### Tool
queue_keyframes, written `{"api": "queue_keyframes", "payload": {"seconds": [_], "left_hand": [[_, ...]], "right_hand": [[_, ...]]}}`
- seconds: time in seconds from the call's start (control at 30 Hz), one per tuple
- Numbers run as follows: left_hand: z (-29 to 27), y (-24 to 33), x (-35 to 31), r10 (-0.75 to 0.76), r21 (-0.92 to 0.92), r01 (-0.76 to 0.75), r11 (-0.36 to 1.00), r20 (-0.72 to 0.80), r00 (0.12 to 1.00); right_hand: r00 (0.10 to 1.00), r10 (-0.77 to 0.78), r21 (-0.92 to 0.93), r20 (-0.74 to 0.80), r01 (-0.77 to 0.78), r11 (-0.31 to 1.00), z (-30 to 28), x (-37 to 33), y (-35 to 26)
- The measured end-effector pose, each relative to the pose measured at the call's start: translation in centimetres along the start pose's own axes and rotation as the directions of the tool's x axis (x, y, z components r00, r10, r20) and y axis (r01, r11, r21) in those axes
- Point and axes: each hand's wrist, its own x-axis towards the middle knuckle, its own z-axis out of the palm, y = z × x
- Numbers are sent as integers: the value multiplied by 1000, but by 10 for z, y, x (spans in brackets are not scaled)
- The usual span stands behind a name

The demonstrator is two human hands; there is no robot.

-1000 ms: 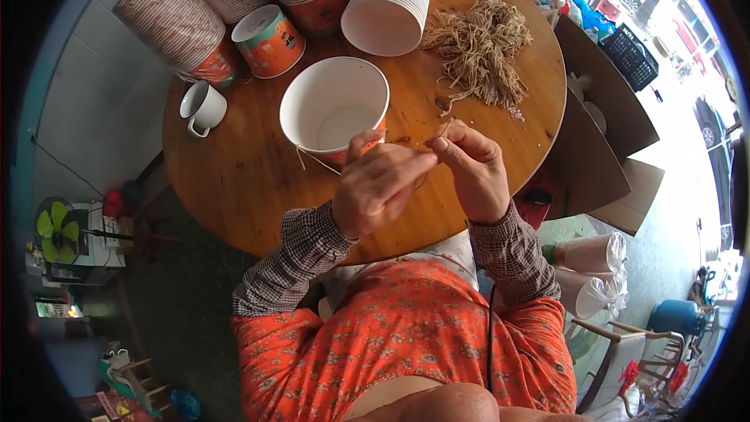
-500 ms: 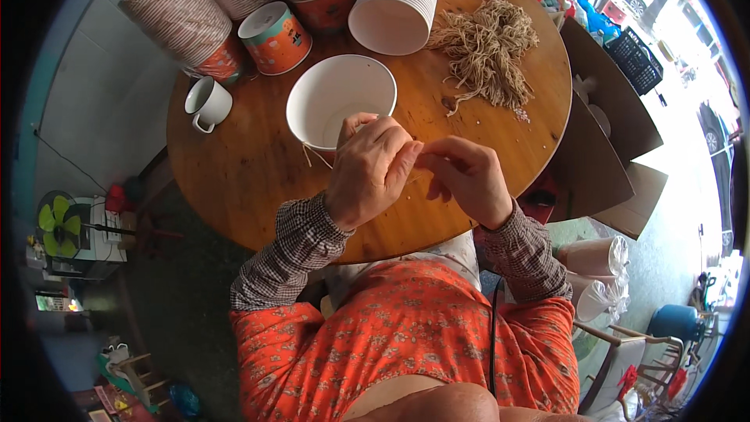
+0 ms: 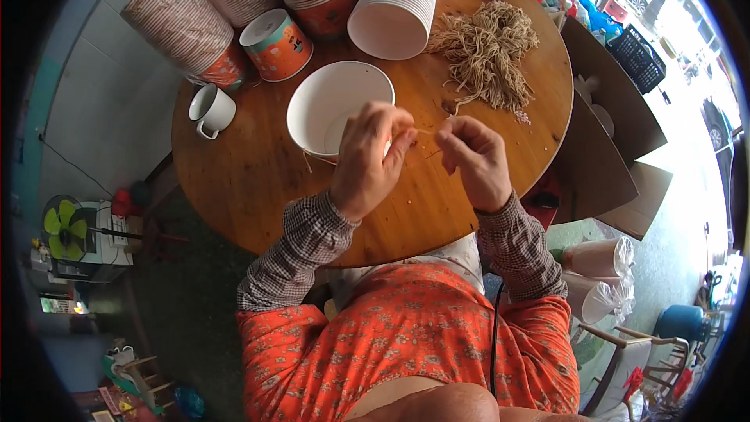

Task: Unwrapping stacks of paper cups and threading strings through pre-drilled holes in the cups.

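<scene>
A thin tan string (image 3: pixel 424 132) stretches between my two hands over the table. My left hand (image 3: pixel 367 160) pinches one end, its fingertips in front of the near right rim of a white paper tub (image 3: pixel 332 98). My right hand (image 3: pixel 478 158) pinches the other end with thumb and forefinger. A short piece of string (image 3: pixel 307 161) hangs at the tub's near left rim. Beyond my right hand lies a loose heap of tan strings (image 3: pixel 488 55). The part of the tub behind my left hand is hidden.
Stacked paper tubs (image 3: pixel 183 23) stand along the far left of the round wooden table (image 3: pixel 258 180), beside a single orange tub (image 3: pixel 277 51) and a white mug (image 3: pixel 212 109). A stack of white tubs (image 3: pixel 393 12) lies tilted at the back. An open cardboard box (image 3: pixel 601 141) is right of the table.
My hands have drawn apart, and the string now shows between them. The right hand has turned and closed into a clearer pinch; the left has lifted slightly.
</scene>
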Motion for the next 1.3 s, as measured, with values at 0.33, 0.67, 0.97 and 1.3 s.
{"api": "queue_keyframes", "payload": {"seconds": [0.33,0.67,0.97,1.3], "left_hand": [[-8,-3,5,-256,343,147,928,296,920],[-52,18,-25,-233,104,210,972,331,914],[-8,28,-15,-290,67,285,956,355,889],[-12,29,-20,-414,47,436,899,416,809]], "right_hand": [[968,-218,73,-122,227,971,-11,14,-6],[990,40,440,-138,25,898,4,-16,64],[983,-33,390,-181,103,915,12,-37,82],[992,-56,339,-116,92,936,12,-26,88]]}}
